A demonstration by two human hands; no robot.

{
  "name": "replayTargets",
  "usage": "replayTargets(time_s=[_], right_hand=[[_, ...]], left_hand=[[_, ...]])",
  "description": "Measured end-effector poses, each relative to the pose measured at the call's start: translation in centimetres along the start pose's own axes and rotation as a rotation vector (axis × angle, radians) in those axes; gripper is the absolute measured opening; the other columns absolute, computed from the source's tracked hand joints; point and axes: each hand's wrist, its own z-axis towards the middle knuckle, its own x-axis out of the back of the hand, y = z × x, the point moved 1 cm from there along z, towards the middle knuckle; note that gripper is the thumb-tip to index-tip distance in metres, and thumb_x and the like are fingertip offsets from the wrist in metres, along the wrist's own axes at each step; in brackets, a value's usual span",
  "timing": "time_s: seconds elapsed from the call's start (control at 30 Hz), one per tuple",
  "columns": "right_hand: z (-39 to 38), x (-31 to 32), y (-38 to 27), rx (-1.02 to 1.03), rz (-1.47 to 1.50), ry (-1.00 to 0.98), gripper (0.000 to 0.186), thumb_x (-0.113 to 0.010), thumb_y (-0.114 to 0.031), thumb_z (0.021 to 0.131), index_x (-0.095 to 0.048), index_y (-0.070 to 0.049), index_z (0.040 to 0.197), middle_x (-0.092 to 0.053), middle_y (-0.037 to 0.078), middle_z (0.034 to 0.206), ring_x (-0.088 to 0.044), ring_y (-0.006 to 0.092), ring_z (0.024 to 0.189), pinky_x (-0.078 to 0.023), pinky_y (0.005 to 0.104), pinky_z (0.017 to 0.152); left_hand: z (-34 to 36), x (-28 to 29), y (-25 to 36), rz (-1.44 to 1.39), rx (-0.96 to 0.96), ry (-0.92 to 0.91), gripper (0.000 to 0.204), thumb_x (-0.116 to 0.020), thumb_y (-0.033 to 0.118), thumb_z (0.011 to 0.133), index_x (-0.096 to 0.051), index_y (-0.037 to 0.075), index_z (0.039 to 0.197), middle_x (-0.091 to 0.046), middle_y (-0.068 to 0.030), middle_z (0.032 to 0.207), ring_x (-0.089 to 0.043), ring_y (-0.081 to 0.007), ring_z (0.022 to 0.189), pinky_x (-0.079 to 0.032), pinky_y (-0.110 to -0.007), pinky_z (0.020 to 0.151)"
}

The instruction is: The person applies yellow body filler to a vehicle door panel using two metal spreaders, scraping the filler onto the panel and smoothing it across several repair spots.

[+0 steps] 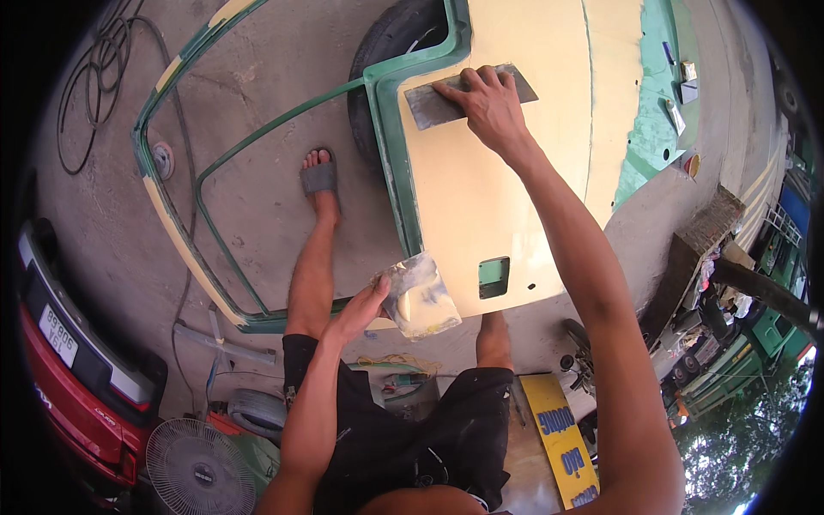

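The spreader [436, 106] is held against the panel [515, 189], beside the frame [395, 163], by the right hand [493, 107], its fingers bent and slightly parted. The smeared board [422, 299] is gripped by the left hand [365, 309], thumb on top, other fingers hidden. 1 tyre [365, 116] and 1 foot [321, 178] are seen through the frame.

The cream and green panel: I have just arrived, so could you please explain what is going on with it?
A person is bent over the large cream and green panel. Their right hand holds a wide grey blade against its cream surface, beside a green-edged opening. Their left hand grips a smeared flat plate carrying cream-coloured paste. On the panel's right, a green strip is not covered with cream, and a few small items lie there.
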Motion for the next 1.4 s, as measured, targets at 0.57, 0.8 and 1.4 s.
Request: replayTargets(time_s=[0.57,0.8,1.4], right_hand=[[-8.6,-3.3,-7.0,-0.086,0.152,-0.158,0.046,-0.055,-0.012,0.088,-0.063,-0.034,0.128,-0.057,0.002,0.111,-0.052,0.0243,0.110,-0.040,0.0507,0.091],[-22.4,-6.0,-11.6,-0.104,0.257,-0.206,0.055,-0.056,-0.012,0.086,-0.055,-0.027,0.139,-0.054,0.003,0.116,-0.047,0.0266,0.115,-0.034,0.0533,0.098],[-3.8,-2.6,-2.0,-0.069,0.035,0.096,0.050,-0.054,-0.009,0.089,-0.060,-0.036,0.132,-0.058,0.004,0.118,-0.052,0.0244,0.114,-0.038,0.0502,0.096]], left_hand=[[1.8,1.0,-6.9,-0.122,0.176,-0.099,0.078,-0.038,0.061,0.100,-0.034,-0.002,0.147,-0.046,-0.0112,0.144,-0.049,-0.0202,0.128,-0.038,-0.037,0.109],[2.4,0.5,-8.2,-0.060,0.289,-0.122,0.077,-0.038,0.062,0.099,-0.036,0.001,0.146,-0.045,-0.0095,0.145,-0.049,-0.0201,0.128,-0.042,-0.043,0.106],[2.5,1.7,-8.0,-0.023,0.273,-0.099,0.085,-0.037,0.071,0.095,-0.041,0.002,0.144,-0.052,-0.0055,0.136,-0.053,-0.0139,0.116,-0.046,-0.036,0.098]])
